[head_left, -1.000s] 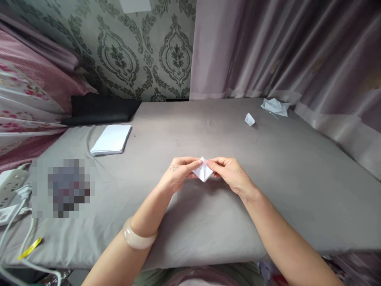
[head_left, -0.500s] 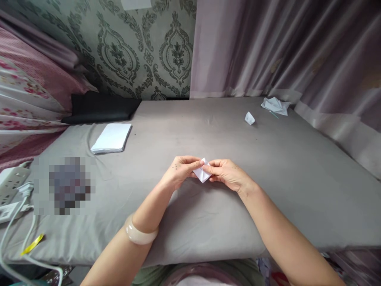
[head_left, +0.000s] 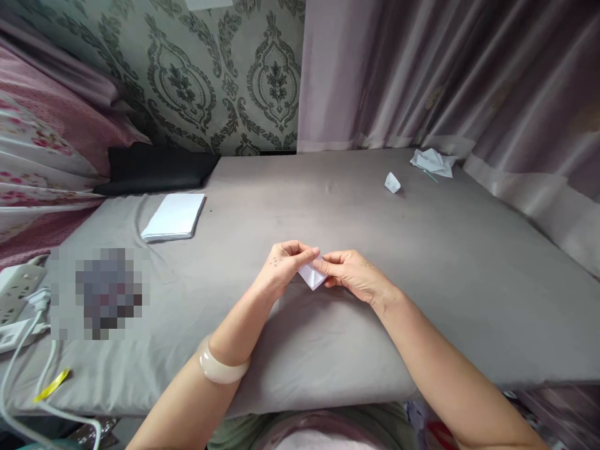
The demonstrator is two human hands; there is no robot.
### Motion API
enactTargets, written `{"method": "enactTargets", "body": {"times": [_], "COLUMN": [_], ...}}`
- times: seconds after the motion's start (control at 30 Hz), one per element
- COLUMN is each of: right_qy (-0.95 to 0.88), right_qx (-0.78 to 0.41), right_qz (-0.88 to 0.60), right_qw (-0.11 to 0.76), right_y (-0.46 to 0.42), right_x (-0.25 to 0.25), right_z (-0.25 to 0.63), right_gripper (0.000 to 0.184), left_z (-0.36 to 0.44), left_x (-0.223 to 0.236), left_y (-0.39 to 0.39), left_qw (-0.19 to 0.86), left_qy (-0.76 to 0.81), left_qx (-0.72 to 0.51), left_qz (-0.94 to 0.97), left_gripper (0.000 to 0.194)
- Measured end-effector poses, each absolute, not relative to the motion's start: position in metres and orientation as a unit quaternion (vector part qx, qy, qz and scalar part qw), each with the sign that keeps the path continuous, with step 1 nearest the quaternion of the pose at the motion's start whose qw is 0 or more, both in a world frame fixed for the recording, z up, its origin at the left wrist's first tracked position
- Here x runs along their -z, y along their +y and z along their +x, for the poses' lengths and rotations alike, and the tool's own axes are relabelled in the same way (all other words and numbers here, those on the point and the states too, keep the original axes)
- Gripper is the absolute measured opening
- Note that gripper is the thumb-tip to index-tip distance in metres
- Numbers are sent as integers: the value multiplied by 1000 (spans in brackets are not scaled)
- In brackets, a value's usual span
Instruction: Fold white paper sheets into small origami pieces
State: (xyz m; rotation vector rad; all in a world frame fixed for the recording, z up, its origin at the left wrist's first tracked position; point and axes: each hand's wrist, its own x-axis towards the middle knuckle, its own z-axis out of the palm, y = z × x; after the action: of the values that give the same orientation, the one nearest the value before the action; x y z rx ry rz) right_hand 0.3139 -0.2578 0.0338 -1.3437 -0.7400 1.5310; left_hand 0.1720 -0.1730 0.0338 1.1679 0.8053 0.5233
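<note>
Left hand (head_left: 287, 262) and right hand (head_left: 356, 273) both pinch the paper (head_left: 311, 279), thumbs on top. It is right of the stack (head_left: 174, 215) and nearer; the power strip (head_left: 21, 289) lies left of the stack.

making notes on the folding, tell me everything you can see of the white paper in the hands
The white paper is small, matte-looking and folded, with creases across its face and a pointed corner toward the wearer. It is held tilted, roughly diamond-like, between the left hand and right hand, whose fingers cover its upper part and sides. It sits over the grey cloth; whether it touches that is unclear.
</note>
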Motion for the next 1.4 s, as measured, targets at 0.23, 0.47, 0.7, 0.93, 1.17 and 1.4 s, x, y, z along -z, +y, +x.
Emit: {"method": "enactTargets", "body": {"times": [0.23,0.47,0.7,0.93,1.17,1.4], "right_qy": [-263,-197,-241,-261,-178,-200], "right_qx": [-652,-555,-549,-535,-523,-517], "right_qz": [-535,-520,-544,-552,-513,-513], "right_qw": [468,619,587,585,657,655], "right_y": [-256,-252,-253,-254,-249,-252], "right_x": [-34,-33,-34,-39,-32,-32], "right_z": [318,317,317,323,303,295], "right_gripper": [25,23,31,31,30,29], "left_z": [171,169,169,169,174,176], "left_x": [-38,-41,-44,-45,-32,-32], "left_y": [-172,-173,-173,-171,-174,-175], "left_qw": [727,768,742,727,716,698], "left_qy": [360,348,365,365,366,363], "left_qx": [-217,-181,-204,-248,-358,-388], "left_qz": [542,505,524,526,474,481], "left_gripper": [35,36,28,22,25,27]}}
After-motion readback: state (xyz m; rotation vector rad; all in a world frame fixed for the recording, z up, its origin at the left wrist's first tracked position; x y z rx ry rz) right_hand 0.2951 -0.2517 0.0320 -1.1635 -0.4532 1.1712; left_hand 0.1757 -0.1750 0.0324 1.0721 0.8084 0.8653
